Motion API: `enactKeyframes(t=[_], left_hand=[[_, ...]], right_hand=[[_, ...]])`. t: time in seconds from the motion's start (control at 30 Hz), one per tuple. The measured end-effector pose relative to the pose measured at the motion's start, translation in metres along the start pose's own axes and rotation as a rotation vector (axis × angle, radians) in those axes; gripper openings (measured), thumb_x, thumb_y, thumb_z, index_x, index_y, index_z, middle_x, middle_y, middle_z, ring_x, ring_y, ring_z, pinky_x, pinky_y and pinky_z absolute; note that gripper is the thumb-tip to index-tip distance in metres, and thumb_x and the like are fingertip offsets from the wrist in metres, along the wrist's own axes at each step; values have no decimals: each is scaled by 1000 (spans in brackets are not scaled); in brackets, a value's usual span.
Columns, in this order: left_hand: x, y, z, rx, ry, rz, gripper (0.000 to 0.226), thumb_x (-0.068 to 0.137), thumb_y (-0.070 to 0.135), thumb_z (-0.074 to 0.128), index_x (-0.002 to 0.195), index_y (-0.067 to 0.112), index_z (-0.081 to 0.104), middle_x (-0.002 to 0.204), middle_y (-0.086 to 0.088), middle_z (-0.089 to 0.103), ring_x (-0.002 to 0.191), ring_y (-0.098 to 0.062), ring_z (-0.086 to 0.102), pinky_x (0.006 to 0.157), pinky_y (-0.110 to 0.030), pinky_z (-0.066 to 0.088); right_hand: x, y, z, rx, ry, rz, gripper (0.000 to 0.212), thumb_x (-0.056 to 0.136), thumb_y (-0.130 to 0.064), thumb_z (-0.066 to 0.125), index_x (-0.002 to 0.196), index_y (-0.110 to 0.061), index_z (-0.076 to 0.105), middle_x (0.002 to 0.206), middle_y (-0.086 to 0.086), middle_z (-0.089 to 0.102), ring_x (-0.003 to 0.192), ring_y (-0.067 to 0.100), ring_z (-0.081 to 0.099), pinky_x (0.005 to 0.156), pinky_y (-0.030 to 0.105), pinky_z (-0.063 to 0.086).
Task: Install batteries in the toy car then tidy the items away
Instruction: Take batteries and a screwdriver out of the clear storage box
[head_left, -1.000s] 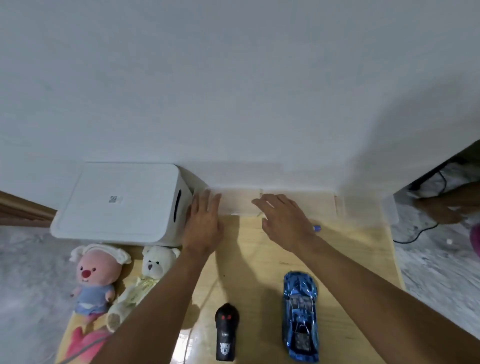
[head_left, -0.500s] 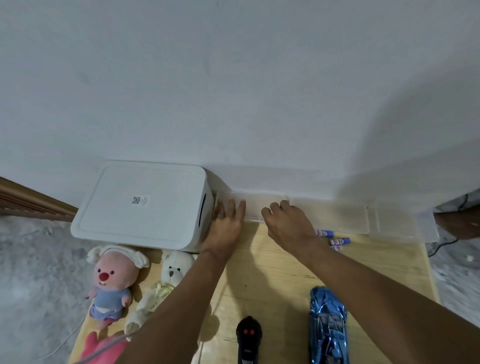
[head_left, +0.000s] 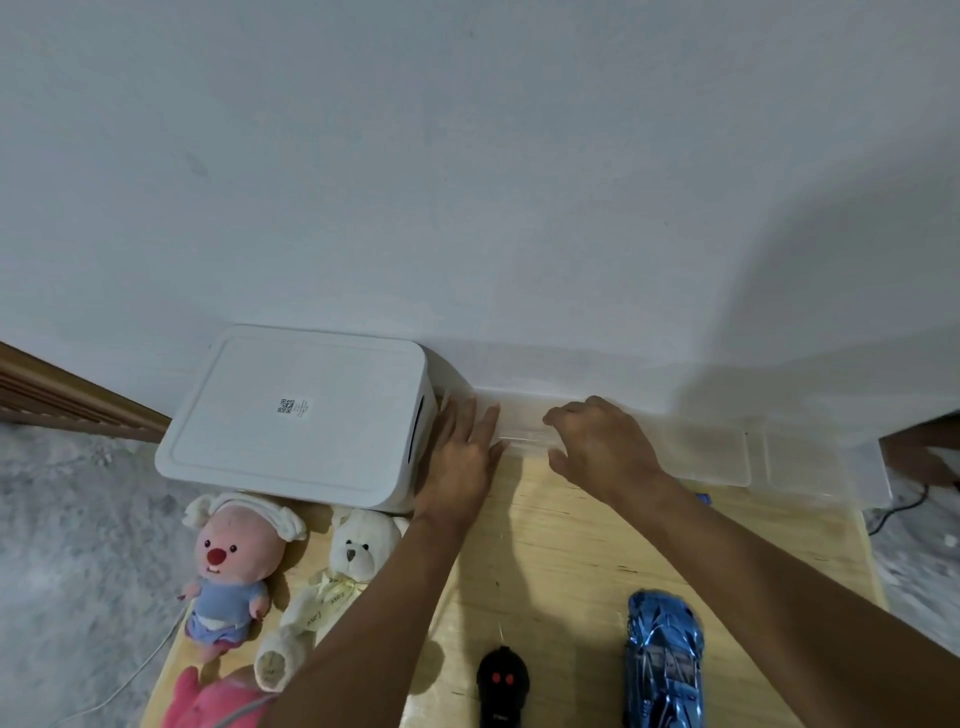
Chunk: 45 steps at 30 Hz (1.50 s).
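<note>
A shiny blue toy car (head_left: 665, 670) lies near the front of the wooden table (head_left: 550, 551), and a black remote control (head_left: 502, 686) with two red buttons sits to its left. A clear plastic box (head_left: 706, 449) stands along the wall at the back. My left hand (head_left: 460, 460) rests flat with straight fingers on the box's left end. My right hand (head_left: 597, 441) has its fingers curled over the box's near edge. A bit of blue (head_left: 702, 499), perhaps a battery, peeks out behind my right forearm.
A white lidded storage bin (head_left: 296, 415) stands at the back left against the wall. In front of it lie a pink plush doll (head_left: 236, 561), a white teddy bear (head_left: 337, 582) and a pink toy (head_left: 202, 701). Grey floor surrounds the table.
The view has shifted right, so everything sits further left and lower. The batteries seen beside my right wrist half a second ago are now mostly hidden. Both hands stay at the clear box.
</note>
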<state>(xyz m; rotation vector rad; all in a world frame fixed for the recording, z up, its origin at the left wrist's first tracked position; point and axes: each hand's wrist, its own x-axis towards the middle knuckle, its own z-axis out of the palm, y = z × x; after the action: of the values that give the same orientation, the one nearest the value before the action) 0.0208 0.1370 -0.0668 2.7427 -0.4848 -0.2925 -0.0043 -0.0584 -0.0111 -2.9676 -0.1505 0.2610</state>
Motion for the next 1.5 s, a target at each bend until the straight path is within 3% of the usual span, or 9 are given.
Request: enactKeyframes(t=[0.2,0.37,0.53,0.67,0.8,0.93,1.13,1.27,1.5], left_hand=[[-3,7,-9,28,219,129,90,95,30,74,163,17,16,170,-19,17,158,-41,9,124,-47,12],[-6,10,-11,-8,252,134,103,93,28,77,164,19,4,173,-16,-2,159,-36,-6,125,-44,7],[-4,7,-10,31,286,144,105,90,29,80,164,12,7,172,-18,3,159,-35,-2,127,-46,13],[-1,7,-10,63,301,149,106,89,31,81,163,10,8,171,-20,8,158,-38,3,126,-48,14],[1,6,-10,93,327,163,103,89,30,79,162,7,10,170,-22,11,157,-40,7,125,-47,17],[1,5,-10,104,351,181,101,90,34,78,161,5,13,169,-24,14,157,-40,8,125,-47,14],[3,5,-6,126,347,171,103,90,37,79,161,4,12,169,-24,13,157,-41,8,124,-47,10],[2,4,-5,98,316,162,101,94,34,75,163,10,6,171,-21,7,158,-40,3,126,-50,22],[0,8,-4,88,286,115,103,93,31,75,163,12,2,172,-19,4,159,-38,2,125,-45,26]], right_hand=[[-2,14,-16,417,244,127,24,82,-31,80,99,-28,63,97,-9,66,91,16,62,78,32,51],[4,9,-13,520,488,224,19,82,-27,83,98,-21,74,92,-10,61,81,9,60,76,29,54],[10,-1,-6,726,554,346,18,86,-24,80,102,-17,75,87,-3,70,82,13,67,79,38,59],[-10,-13,6,714,597,264,22,90,-15,74,111,-17,67,98,-3,70,89,11,66,78,29,56],[-5,-22,26,385,306,50,23,90,-10,67,113,-14,68,107,3,71,100,27,65,81,37,55],[32,-29,22,124,-12,119,25,89,1,60,111,-9,69,104,12,70,99,34,67,71,33,49],[48,-36,20,28,-83,216,24,91,2,55,106,-6,71,105,17,71,101,38,69,79,37,52],[44,-25,23,273,-65,279,16,85,-6,64,98,-10,73,99,14,72,95,34,69,76,32,53],[-20,-23,2,1114,297,523,19,79,-3,81,85,-21,79,81,-11,76,77,1,71,73,8,51]])
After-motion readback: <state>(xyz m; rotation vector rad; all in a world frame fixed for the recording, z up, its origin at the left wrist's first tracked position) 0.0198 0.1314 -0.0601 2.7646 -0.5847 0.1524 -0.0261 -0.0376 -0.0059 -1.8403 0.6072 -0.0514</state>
